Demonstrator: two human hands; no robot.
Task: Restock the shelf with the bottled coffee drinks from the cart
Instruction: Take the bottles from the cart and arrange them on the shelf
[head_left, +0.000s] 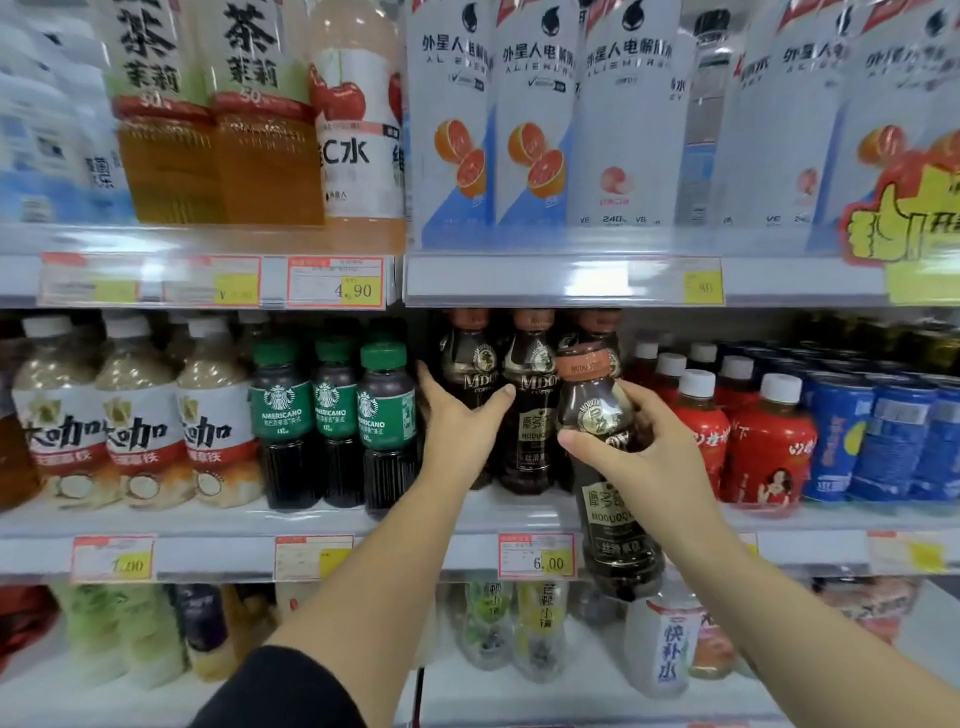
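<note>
Held coffee bottle (615, 519): dark, brown-capped, in the air just in front of the middle shelf (519, 512), slightly tilted with the cap leaning left. Base hanging below the shelf's front rail, just right of the price tag marked 6.00 (537, 556). Cap level with the shoulders of the bottles behind. Clamped round its upper body by the right hand (649, 447), thumb (576, 441) laid across the front, fingers curled round the far right side.

Directly behind and to the left, a row of matching shelved coffee bottles (532, 415), upright on the middle shelf, caps tucked under the shelf above. Leftmost shelved coffee bottle (470, 364) gripped by the left hand (457, 415), with fingers up its left side and the thumb stretched across to its right, reaching the edge of the neighbour. Hands apart, not touching, with the middle shelved bottle showing between them.

Left of the left hand, three green-capped Americano bottles (332, 410) packed side by side. Further left, pale latte bottles with white caps (135, 415). Right of the held bottle, red bottles with white caps (769, 447), then blue cans (883, 441). Above, tall white bottles with orange slices on the labels (535, 130). Below, assorted pale bottles on the lower shelf (665, 649). Black sleeve (280, 691) on the left arm at the bottom edge.
</note>
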